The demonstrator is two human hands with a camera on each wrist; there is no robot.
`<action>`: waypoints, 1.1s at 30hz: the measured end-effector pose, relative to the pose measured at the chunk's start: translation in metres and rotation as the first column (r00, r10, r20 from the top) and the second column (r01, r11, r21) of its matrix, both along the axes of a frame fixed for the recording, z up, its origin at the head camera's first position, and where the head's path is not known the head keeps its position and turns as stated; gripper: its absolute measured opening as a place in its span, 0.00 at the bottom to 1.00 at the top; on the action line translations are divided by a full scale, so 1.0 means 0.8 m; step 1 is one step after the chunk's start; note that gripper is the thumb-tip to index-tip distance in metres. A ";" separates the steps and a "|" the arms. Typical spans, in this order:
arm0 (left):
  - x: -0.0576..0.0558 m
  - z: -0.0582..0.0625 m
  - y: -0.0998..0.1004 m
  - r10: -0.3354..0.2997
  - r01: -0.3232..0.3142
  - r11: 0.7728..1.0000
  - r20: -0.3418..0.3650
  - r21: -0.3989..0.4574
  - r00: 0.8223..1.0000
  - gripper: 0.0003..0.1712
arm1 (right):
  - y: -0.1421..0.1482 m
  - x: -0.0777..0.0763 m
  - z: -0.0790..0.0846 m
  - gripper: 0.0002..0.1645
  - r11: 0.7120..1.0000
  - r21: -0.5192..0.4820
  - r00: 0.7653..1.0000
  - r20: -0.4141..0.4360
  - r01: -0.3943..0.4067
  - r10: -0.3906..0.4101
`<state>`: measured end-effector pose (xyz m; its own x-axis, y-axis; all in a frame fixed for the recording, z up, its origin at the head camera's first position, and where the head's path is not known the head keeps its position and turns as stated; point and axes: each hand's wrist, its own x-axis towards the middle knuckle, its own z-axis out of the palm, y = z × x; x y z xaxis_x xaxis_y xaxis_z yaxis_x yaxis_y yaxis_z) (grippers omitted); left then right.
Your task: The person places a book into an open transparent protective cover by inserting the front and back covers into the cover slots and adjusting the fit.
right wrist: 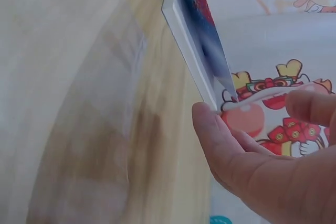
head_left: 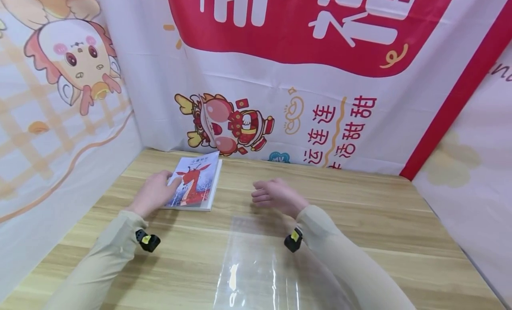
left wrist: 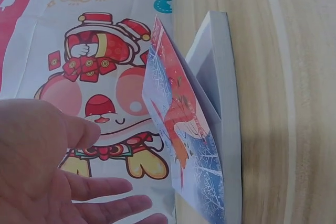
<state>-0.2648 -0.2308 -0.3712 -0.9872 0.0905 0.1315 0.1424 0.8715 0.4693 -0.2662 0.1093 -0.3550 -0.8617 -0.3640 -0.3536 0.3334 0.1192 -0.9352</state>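
Book [head_left: 196,183] lies on the far left of the bench [head_left: 360,221], thin, white-edged, a red dragon on its blue cover. Left hand [head_left: 154,193] rests flat on its near-left edge, fingers straight, gripping nothing. Right hand [head_left: 276,195] hovers to its right, loosely curled and empty, above a clear plastic sheet [head_left: 256,265]. Judging by this, the book is just being reached for; next comes a firm hold.

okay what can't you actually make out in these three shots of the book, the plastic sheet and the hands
- Book title: too small in the head view, cover seen edge-on in both wrist views.
- Clear plastic sheet: near end cut off by the bottom edge in the head view, blurred in the right wrist view.
- Left hand: whether its fingertips lift the cover, hidden by the hand's back.
- Right hand: fingers partly cut off in its wrist view.
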 end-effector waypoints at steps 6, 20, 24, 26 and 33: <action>-0.006 -0.002 -0.006 0.027 -0.028 1.000 0.061 0.012 0.998 0.40 | -0.020 -0.008 -0.006 0.32 0.992 -0.124 0.996 0.094 0.006 0.006; -0.011 -0.002 -0.019 0.067 -0.070 0.998 0.191 0.009 0.979 0.45 | -0.063 -0.020 -0.019 0.41 0.952 -0.272 0.952 0.300 0.141 -0.055; -0.013 -0.004 -0.021 0.074 -0.076 0.997 0.215 -0.002 0.974 0.44 | -0.073 -0.021 -0.022 0.44 0.944 -0.296 0.946 0.322 0.146 -0.046; -0.014 -0.006 -0.022 0.079 -0.079 0.997 0.221 -0.008 0.972 0.43 | -0.078 -0.022 -0.025 0.46 0.945 -0.294 0.945 0.323 0.145 -0.045; -0.017 -0.013 -0.019 0.094 -0.096 0.995 0.249 -0.004 0.964 0.43 | -0.093 -0.023 -0.028 0.48 0.954 -0.279 0.944 0.330 0.109 -0.011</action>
<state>-0.2786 -0.2463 -0.3815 -0.9929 -0.0058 -0.1188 -0.0633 0.8716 0.4862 -0.2843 0.0349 -0.3774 -0.7427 -0.4435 -0.5018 0.6192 -0.1695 -0.7667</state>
